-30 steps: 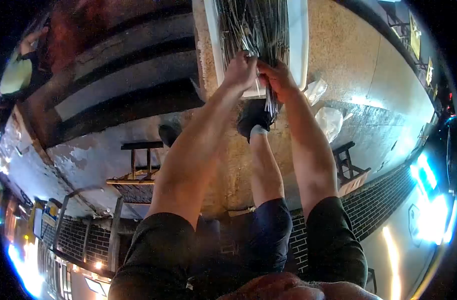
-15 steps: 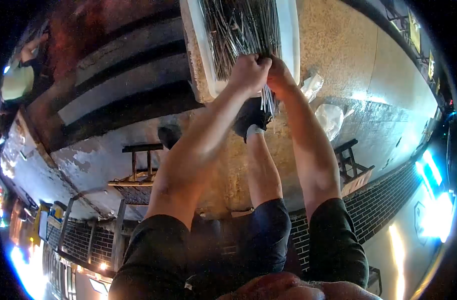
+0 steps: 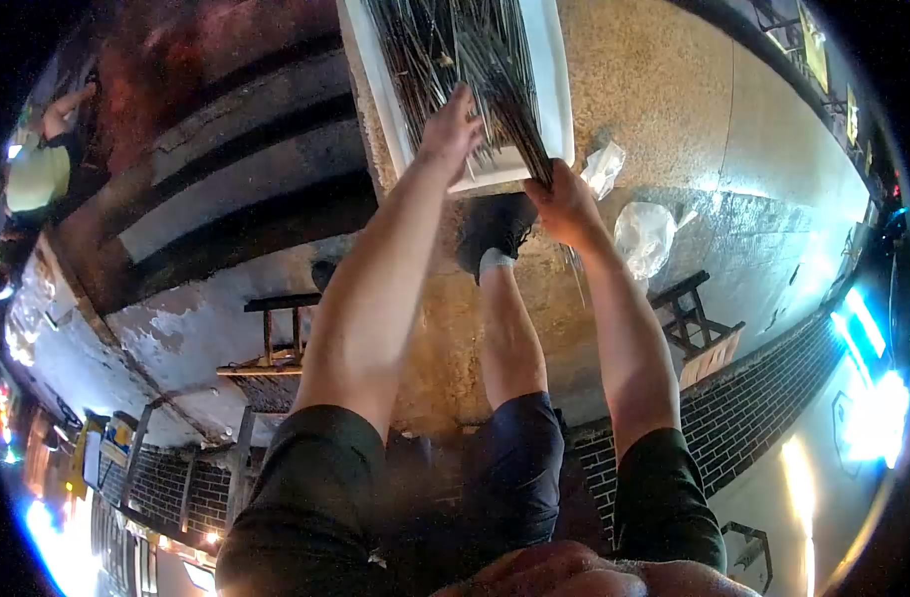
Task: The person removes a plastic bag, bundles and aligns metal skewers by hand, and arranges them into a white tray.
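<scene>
A white rectangular tub (image 3: 556, 75) at the top of the view contains many long, thin metal skewers (image 3: 405, 55). My right hand (image 3: 562, 204) is closed around a bundle of skewers (image 3: 514, 111) just outside the tub's near right corner. The bundle slants up and left over the tub, and a few thin ends show below the hand. My left hand (image 3: 453, 131) is over the tub's near left part, beside the loose skewers, its fingers apart and nothing visible in them.
Right of the tub lie crumpled clear plastic bags (image 3: 644, 239). Low wooden stools stand left (image 3: 276, 343) and right (image 3: 696, 328) of my legs. Dark steps (image 3: 246, 149) run off to the left. Another person (image 3: 42, 174) is at the far left edge.
My hands were together on the skewers at the tub's near edge. Now my left hand has come away to the left, and my right hand has moved down and right with the bundle.
</scene>
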